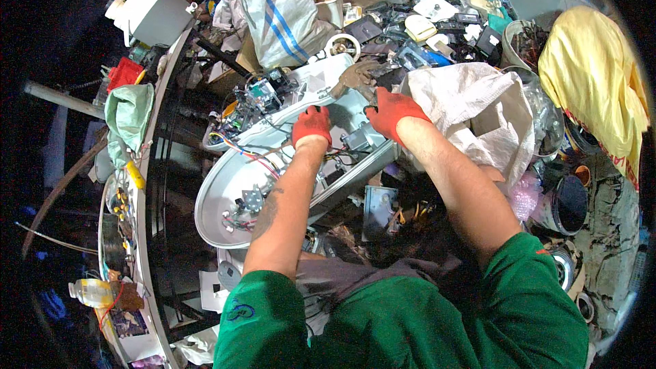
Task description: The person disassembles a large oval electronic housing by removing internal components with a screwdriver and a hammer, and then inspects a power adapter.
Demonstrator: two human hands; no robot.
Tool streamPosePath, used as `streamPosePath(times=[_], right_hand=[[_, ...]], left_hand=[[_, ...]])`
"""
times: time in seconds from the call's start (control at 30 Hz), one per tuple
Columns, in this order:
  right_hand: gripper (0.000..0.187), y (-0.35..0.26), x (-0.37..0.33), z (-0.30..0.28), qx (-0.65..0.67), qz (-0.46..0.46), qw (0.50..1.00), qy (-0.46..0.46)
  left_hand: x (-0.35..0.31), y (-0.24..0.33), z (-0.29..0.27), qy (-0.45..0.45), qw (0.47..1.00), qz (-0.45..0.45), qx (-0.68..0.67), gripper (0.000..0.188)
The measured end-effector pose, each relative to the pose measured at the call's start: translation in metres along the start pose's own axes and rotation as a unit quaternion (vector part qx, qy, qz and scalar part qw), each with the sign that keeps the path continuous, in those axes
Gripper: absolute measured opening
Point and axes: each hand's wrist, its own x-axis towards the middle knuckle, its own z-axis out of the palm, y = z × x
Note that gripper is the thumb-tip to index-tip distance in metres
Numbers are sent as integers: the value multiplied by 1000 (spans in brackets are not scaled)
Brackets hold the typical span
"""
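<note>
A long, pale grey plastic housing with rounded ends lies slantwise in front of me, open side up. Wires, a metal bracket and a grey boxy part sit inside it. My left hand, in a red-palmed glove, is over the housing's middle with its fingers curled; what they grip, if anything, is hidden. Closed at the housing's far right end is my right hand, gloved alike, its fingertips at a small dark piece I cannot identify. A crumpled brown glove or rag lies just beyond those fingertips.
A second pale housing with circuit boards lies behind. An open white woven sack stands right of my right hand; plastic scrap is heaped beyond. At left are a curved rail and a white jug.
</note>
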Motion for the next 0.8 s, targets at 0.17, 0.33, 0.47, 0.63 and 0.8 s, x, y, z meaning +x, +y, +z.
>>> streamPosePath(times=[0.17,0.33,0.47,0.63,0.8], right_hand=[[51,1,0,4,-3,4,1000,6],[53,7,3,10,-2,-12,1000,24],[48,-4,-3,8,12,-24,1000,4],[45,5,-2,4,25,-13,1000,12],[44,8,0,9,33,-30,998,32]], left_hand=[[-1,-2,8,-5,1000,24,13,42],[11,2,14,-46,996,35,68,37],[18,-10,12,-95,993,45,55,45],[-16,-25,-10,-6,994,106,4,42],[-36,-63,-24,-7,995,71,-72,42]])
